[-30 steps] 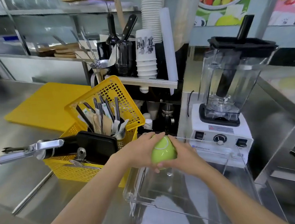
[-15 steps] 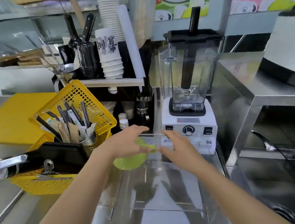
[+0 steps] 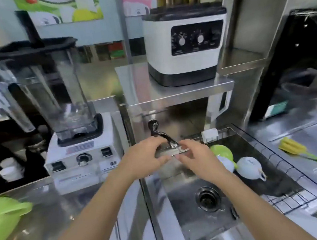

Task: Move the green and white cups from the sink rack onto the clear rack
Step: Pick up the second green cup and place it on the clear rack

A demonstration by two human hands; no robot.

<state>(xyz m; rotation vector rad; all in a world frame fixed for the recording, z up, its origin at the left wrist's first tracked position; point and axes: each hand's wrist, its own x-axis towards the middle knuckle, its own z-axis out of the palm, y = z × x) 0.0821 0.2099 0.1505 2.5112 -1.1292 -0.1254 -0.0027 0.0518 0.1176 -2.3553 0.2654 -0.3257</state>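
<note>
Left hand: we held our left hand (image 3: 147,157) over the near-left edge of the sink, fingers curled and empty, with nothing gripped in it
Right hand: our right hand (image 3: 197,160) hung just beside the left, fingers loosely spread and empty too (the two hands came close together under the tap but did not touch)
Tap: the dark tap (image 3: 162,135) reached out from the back wall, and its spout ended right above our fingertips
Green cup in the sink: one green cup (image 3: 221,151) lay on the wire sink rack (image 3: 285,175), partly hidden behind our right hand
White cups: a white cup (image 3: 251,167) with a small handle lay on its side on the same rack, just right of the green one; another white cup (image 3: 226,164) peeked out between them, and we could not tell how it was turned
Green cup on the left: a second green cup (image 3: 4,219) sat at the far left edge of our view, well apart from the sink (the clear rack under it was too blurred for us to make out)
Blender: the blender (image 3: 74,127) stood on the counter left of the sink
Brush: a yellow-green brush (image 3: 298,150) lay on the counter right of the rack
</note>
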